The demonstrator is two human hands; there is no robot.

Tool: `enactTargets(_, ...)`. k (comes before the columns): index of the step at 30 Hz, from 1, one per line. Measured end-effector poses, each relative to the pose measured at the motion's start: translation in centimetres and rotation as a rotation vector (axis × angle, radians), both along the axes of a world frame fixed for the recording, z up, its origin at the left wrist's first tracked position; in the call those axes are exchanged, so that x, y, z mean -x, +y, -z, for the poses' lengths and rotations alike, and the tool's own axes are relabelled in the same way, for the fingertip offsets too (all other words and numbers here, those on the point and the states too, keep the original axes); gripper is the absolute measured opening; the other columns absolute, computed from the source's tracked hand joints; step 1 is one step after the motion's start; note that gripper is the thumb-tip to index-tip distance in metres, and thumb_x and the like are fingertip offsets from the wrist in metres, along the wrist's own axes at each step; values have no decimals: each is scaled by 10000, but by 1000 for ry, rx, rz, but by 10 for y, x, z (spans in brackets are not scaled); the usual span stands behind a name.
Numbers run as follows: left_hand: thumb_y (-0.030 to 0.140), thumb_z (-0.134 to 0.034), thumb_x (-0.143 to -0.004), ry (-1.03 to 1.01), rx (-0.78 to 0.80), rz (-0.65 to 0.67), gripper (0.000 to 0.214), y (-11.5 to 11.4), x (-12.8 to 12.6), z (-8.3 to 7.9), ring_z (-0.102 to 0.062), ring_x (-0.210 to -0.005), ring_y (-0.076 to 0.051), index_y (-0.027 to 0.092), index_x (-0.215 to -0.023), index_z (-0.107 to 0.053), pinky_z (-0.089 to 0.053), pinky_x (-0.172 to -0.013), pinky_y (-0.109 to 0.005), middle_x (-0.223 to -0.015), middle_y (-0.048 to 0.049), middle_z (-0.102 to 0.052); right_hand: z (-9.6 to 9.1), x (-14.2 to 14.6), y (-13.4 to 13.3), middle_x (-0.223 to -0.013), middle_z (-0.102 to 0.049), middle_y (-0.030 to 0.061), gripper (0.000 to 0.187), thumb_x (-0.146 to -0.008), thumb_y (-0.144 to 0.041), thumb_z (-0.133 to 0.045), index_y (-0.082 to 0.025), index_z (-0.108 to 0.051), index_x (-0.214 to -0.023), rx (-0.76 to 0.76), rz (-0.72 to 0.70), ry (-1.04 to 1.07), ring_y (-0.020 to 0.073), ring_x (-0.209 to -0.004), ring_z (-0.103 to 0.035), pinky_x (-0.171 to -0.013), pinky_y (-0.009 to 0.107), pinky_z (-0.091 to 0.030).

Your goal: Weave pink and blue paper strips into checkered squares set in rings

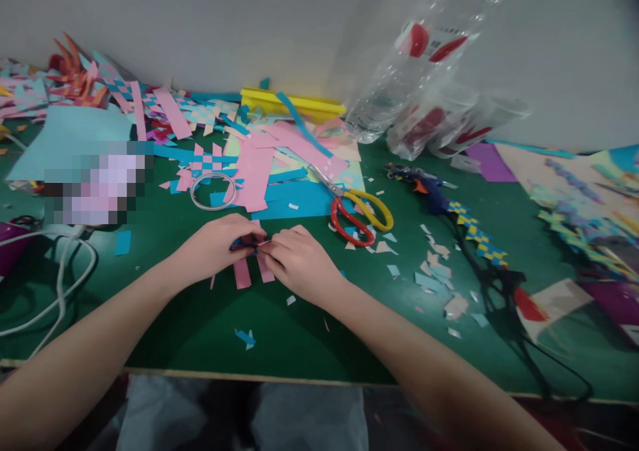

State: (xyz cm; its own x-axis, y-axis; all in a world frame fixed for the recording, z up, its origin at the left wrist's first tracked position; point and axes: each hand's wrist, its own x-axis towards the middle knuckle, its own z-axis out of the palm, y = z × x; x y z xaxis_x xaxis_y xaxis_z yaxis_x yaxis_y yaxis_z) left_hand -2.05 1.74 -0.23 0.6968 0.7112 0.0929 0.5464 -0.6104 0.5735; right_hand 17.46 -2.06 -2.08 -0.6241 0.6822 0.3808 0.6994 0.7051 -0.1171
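Observation:
Fingers of my left hand [215,246] are closed around small paper strips at the middle of the table, with dark blue or black showing between them. My right hand [301,265] pinches the same small work from the other side, its fingertips meeting those of the left. Out from under the fingers stick pink paper strips [242,275], reaching toward me. How the strips are joined is hidden by my fingers. Just beyond the left hand lies a ring-shaped roll of tape [192,193]. Scissors [349,221] with one red and one yellow handle rest beyond the right hand.
Pink paper [254,171] and blue paper [299,200] lie behind my hands. Paper scraps [434,265] are scattered at right, near a black cable [469,251]. A white cable [62,291] curls at left. Clear plastic cups [414,125] stand against the wall.

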Motion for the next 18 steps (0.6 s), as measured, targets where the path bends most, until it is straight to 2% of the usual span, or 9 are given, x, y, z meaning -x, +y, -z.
enactTargets(6,124,-621,-805,16,8,1,277,-1,0,0,-585,-943,-168,201,-1070,-597,-486,-818,-300,-985,-39,-614,2,-5,6,-805,-685,36,227,-949,-210,-454,-155,-673,-926,106,-16,45,154,-765,-577,-696,298,-300)
enactTargets(12,337,-703,-771,51,-43,6,470,-4,-3,2,-549,-1051,-229,209,-1181,-514,-472,-868,-358,-1092,-73,-590,5,-3,6,-840,-692,54,229,-944,-181,-451,-151,-676,-909,125,2,12,159,-787,-577,-695,301,-299)
enactTargets(18,271,-717,-758,49,-63,14,596,-7,-8,3,-525,-1054,-236,185,-1268,-422,-463,-873,-355,-1061,-72,-588,3,-5,5,-774,-670,26,245,-950,-189,-446,-167,-684,-896,77,-26,42,144,-735,-563,-687,300,-293)
